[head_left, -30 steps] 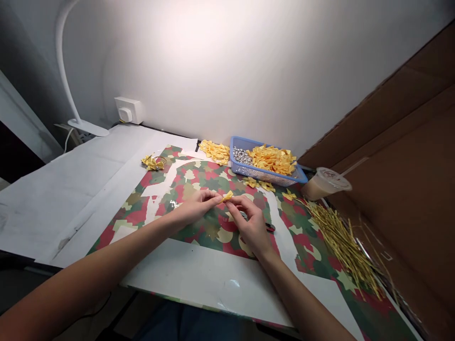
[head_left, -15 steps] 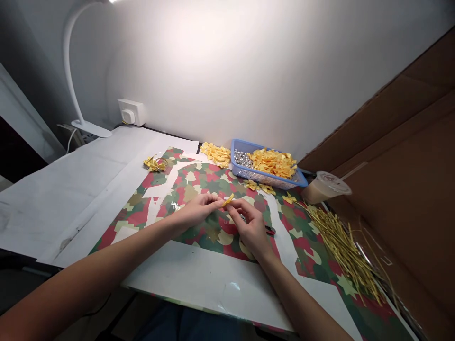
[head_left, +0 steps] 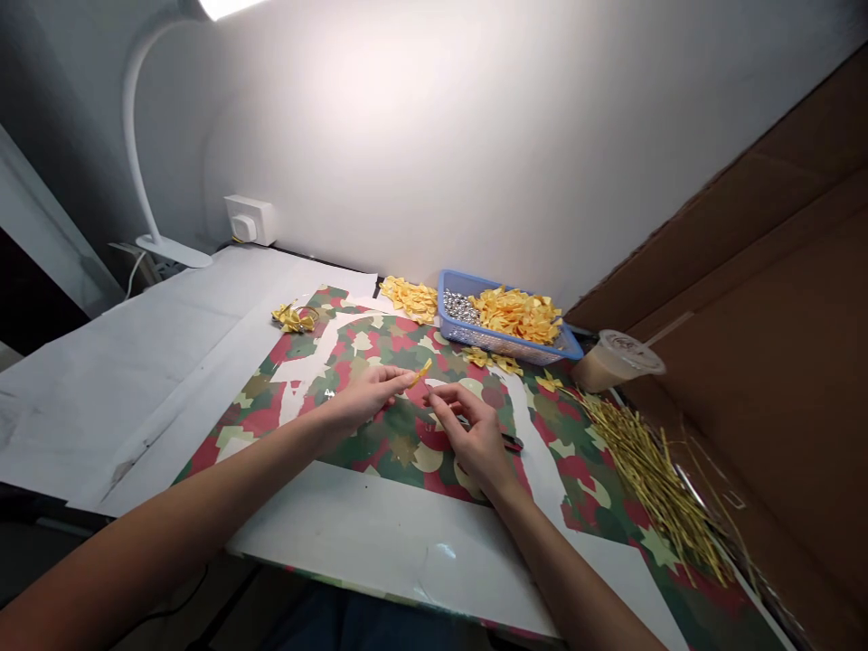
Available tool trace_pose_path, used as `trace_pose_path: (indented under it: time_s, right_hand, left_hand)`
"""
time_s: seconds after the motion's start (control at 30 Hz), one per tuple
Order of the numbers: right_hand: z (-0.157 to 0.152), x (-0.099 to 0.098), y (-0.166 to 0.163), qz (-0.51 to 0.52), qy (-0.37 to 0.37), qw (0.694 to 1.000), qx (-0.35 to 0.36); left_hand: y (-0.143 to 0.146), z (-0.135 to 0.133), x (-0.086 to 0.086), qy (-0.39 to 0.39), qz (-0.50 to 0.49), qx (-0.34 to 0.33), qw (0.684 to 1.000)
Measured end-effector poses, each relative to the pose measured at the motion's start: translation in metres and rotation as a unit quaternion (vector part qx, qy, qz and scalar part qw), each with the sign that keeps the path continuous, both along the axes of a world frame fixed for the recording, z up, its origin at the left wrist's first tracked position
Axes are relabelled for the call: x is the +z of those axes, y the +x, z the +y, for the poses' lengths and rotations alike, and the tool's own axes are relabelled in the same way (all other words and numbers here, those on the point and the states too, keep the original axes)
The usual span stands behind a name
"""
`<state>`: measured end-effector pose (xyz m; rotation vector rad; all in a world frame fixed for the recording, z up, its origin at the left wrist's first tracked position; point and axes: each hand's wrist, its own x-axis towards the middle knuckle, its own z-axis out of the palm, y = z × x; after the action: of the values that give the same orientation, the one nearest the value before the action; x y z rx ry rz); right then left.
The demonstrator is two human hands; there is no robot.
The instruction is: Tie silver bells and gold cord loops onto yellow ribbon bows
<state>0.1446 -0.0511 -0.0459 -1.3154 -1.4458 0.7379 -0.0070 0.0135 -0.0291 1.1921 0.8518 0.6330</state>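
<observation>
Between the thumb and fingers of my left hand is a small yellow ribbon piece, held up over the patterned table cover. My right hand is pinched just to the right of it, a small gap apart. Whatever is in those right fingertips is too small to make out. Partly hidden beneath my right hand lies a tool with a dark and red handle. Several yellow ribbon flowers lie beyond my hands, in front of the blue basket.
The basket holds yellow ribbon pieces and silvery bits. A ribbon pile lies left of it, a finished-looking yellow cluster farther left. At right are a lidded cup and gold-green stems. A lamp stands back left.
My hands have moved slightly apart. The yellow ribbon piece, which was between both hands' fingertips, is now in my left hand only, a little farther left.
</observation>
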Motion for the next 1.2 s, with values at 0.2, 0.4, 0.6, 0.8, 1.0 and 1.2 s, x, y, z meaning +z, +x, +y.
trace_pose_path:
  time_s: [0.2, 0.4, 0.6, 0.8, 1.0, 1.2]
  right_hand:
    - [0.002, -0.002, -0.001, 0.004, 0.008, 1.0, 0.008]
    - [0.006, -0.006, 0.004, 0.063, 0.005, 0.997, 0.037]
    - [0.008, -0.001, 0.006, 0.111, 0.0, 0.99, 0.086]
    - [0.006, 0.002, 0.01, 0.108, -0.01, 0.989, 0.102]
    - [0.006, 0.002, 0.017, 0.109, -0.022, 0.991, 0.079]
    - [0.004, 0.006, 0.019, 0.127, -0.027, 0.987, 0.095]
  left_hand:
    - [0.004, -0.008, 0.009, 0.02, 0.008, -0.016, 1.0]
    - [0.002, -0.006, 0.003, 0.011, 0.0, -0.026, 1.0]
    - [-0.002, -0.006, -0.003, -0.099, -0.082, -0.08, 0.989]
    - [-0.005, -0.004, 0.0, -0.124, -0.106, -0.114, 0.98]
    - [-0.01, -0.001, 0.01, -0.135, -0.134, -0.12, 0.974]
    - [-0.009, 0.002, 0.007, -0.158, -0.146, -0.098, 0.972]
